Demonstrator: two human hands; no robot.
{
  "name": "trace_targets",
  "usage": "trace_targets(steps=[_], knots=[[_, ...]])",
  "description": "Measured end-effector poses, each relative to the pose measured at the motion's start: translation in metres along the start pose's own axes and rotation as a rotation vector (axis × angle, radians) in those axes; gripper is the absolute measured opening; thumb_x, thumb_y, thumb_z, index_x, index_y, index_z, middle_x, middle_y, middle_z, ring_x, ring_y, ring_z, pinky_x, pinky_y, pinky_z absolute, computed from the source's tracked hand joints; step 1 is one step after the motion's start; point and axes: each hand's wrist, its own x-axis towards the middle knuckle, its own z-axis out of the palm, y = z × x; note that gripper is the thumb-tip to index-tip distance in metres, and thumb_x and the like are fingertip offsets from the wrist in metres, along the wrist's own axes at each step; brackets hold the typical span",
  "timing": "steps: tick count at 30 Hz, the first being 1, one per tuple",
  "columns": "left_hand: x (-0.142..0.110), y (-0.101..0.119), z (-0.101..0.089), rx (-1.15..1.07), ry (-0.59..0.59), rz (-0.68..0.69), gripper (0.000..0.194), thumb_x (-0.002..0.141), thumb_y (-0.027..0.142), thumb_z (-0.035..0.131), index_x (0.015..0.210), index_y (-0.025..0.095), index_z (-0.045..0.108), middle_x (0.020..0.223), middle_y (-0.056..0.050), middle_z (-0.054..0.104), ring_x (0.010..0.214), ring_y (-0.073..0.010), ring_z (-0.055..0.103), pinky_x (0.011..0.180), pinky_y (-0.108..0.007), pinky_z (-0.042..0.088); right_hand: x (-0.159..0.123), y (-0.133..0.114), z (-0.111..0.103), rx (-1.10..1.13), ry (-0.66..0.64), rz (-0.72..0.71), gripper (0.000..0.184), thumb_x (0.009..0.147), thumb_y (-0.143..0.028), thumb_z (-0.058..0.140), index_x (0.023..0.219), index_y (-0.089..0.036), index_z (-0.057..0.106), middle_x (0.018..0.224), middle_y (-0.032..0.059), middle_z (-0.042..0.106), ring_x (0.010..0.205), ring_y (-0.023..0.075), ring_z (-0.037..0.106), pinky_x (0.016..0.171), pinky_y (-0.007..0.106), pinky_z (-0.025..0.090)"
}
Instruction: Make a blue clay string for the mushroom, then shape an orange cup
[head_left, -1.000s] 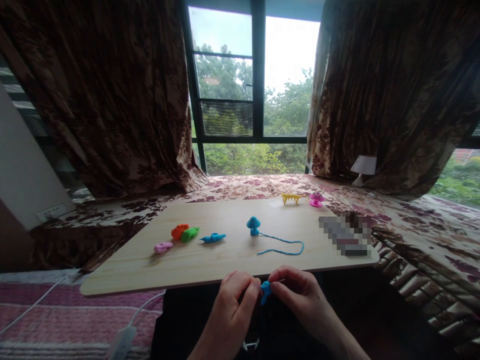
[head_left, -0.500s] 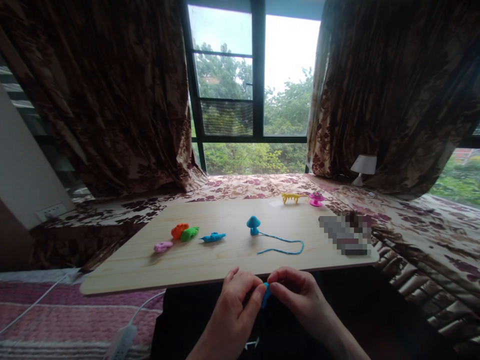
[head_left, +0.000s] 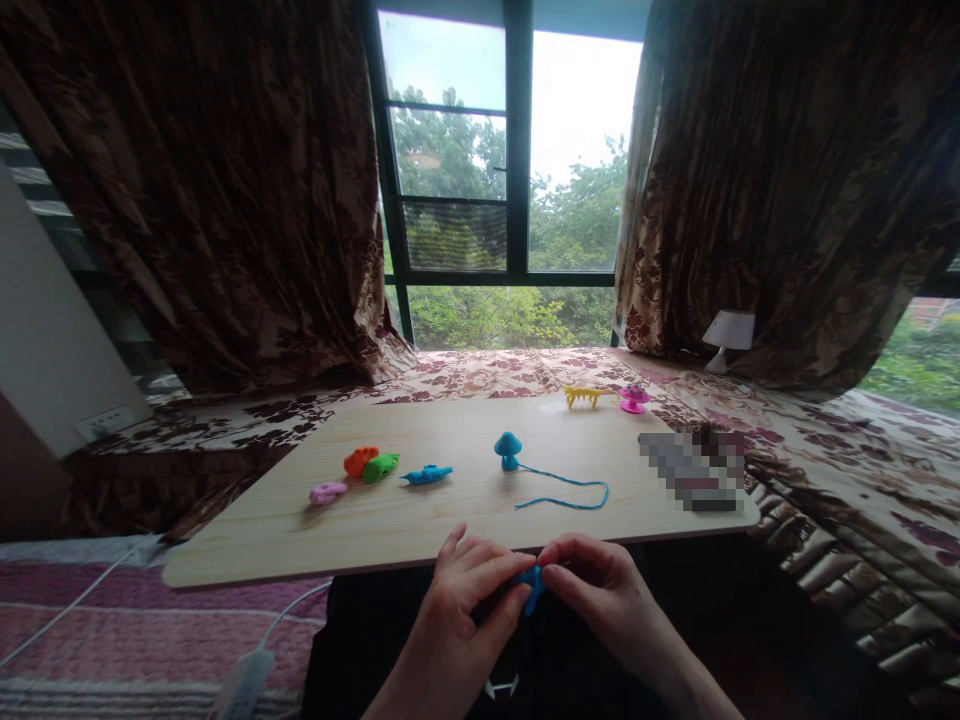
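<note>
Along the near edge of the table (head_left: 300,545), the left hand (head_left: 461,605) and right hand (head_left: 604,590) clamp thumbs and forefingers on a blue piece (head_left: 533,592) (its lower end pokes out); beyond stands a blue mushroom (head_left: 508,447).

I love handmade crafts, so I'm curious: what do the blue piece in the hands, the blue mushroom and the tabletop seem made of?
Blue piece: perhaps matte modelling clay, judging by its uneven shape, though partly covered.
Blue mushroom: clay or plastic, I can't tell; its plain, fairly matte cap fits either.
Tabletop: wood or wood-look laminate, smooth, with pale grain showing.
</note>
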Motion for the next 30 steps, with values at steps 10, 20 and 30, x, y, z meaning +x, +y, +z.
trace_targets(steps=[10, 20, 30], knots=[[0.0025, -0.0044, -0.0020, 0.101, 0.108, 0.149, 0.019, 0.082, 0.021, 0.051, 0.096, 0.030, 0.060, 0.079, 0.006, 0.061, 0.080, -0.0083, 0.056, 0.109, -0.043, 0.014, 0.0005, -0.0022, 0.0008, 0.000, 0.003, 0.005, 0.011, 0.077, -0.028, 0.064, 0.081, -0.018, 0.065, 0.075, -0.0002, 0.062, 0.068, 0.0109, 0.055, 0.064, 0.020, 0.044], [0.0016, -0.0004, 0.0006, 0.177, 0.169, 0.143, 0.020, 0.081, 0.021, 0.052, 0.098, 0.029, 0.058, 0.081, 0.004, 0.061, 0.081, -0.0112, 0.056, 0.107, -0.045, 0.018, 0.0019, -0.0011, 0.0000, 0.012, 0.024, 0.002, 0.010, 0.077, -0.028, 0.064, 0.080, -0.018, 0.065, 0.072, -0.0013, 0.061, 0.066, 0.0099, 0.054, 0.062, 0.018, 0.043], [0.0016, -0.0035, 0.0025, 0.204, 0.234, 0.110, 0.011, 0.079, 0.020, 0.053, 0.085, 0.026, 0.059, 0.079, 0.004, 0.062, 0.078, -0.0123, 0.057, 0.105, -0.047, 0.020, 0.0024, -0.0053, 0.0000, 0.015, 0.022, 0.012, 0.012, 0.077, -0.029, 0.063, 0.080, -0.017, 0.064, 0.070, -0.0008, 0.061, 0.063, 0.0106, 0.056, 0.058, 0.019, 0.044]])
